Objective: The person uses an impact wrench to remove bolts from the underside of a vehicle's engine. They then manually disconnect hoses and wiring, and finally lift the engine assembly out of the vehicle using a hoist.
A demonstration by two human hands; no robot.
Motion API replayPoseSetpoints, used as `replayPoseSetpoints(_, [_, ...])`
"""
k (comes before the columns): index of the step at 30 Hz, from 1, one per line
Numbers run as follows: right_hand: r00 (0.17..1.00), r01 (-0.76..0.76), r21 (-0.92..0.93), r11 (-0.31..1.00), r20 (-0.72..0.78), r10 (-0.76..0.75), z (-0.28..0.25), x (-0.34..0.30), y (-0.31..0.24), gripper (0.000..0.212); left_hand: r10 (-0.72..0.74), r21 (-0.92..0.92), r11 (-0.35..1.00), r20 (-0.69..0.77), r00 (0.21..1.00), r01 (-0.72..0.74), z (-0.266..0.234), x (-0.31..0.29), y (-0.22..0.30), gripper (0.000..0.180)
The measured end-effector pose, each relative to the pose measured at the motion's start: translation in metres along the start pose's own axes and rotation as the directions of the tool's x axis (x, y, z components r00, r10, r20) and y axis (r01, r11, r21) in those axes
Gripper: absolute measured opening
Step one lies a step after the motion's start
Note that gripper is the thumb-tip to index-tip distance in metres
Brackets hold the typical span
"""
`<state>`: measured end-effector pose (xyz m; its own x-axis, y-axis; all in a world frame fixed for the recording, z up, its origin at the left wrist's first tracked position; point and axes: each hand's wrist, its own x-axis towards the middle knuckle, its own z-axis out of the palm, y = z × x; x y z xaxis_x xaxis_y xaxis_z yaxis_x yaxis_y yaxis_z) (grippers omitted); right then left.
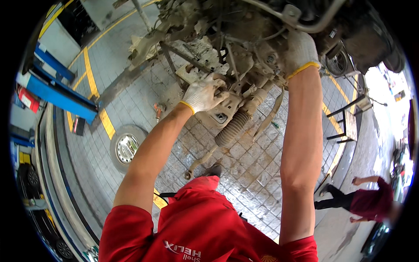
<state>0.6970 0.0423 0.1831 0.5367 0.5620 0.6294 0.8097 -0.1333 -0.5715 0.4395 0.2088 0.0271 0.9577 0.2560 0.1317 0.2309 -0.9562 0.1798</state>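
Observation:
Above me is the dirt-covered underside of a raised vehicle (257, 48). My left hand (203, 94), in a white knit glove with a yellow cuff, is curled at a muddy metal bracket (223, 114). Its thumb and fingers close round something small that I cannot make out. Higher up, my right hand (302, 53) wears a matching glove and reaches among the parts below a bent metal tube (321, 22); its fingers are hidden. Between my arms hangs a ribbed rubber boot (233, 129), with a steering tie rod (203, 160) extending from it.
A wheel (126, 148) and a reddish hand tool (159, 110) lie on the tiled floor at left. Blue lift parts (61, 97) stand farther left. On the right are a small metal-framed table (349, 125) and a person in a dark red shirt (371, 200).

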Motion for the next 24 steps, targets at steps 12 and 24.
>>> replayPoseSetpoints(12, [0.761, -0.513, 0.801, 0.307, 0.259, 0.595, -0.002, -0.003, -0.093, 0.020, -0.078, -0.086, 0.992, 0.112, 0.991, 0.087, -0.005, -0.004, 0.001, 0.059])
replayPoseSetpoints(24, [0.665, -0.281, 0.949, 0.144, 0.084, 0.742, 0.032, 0.017, -0.108, 0.029, -0.083, -0.062, 0.994, 0.153, 0.985, 0.094, -0.018, -0.009, 0.001, 0.076])
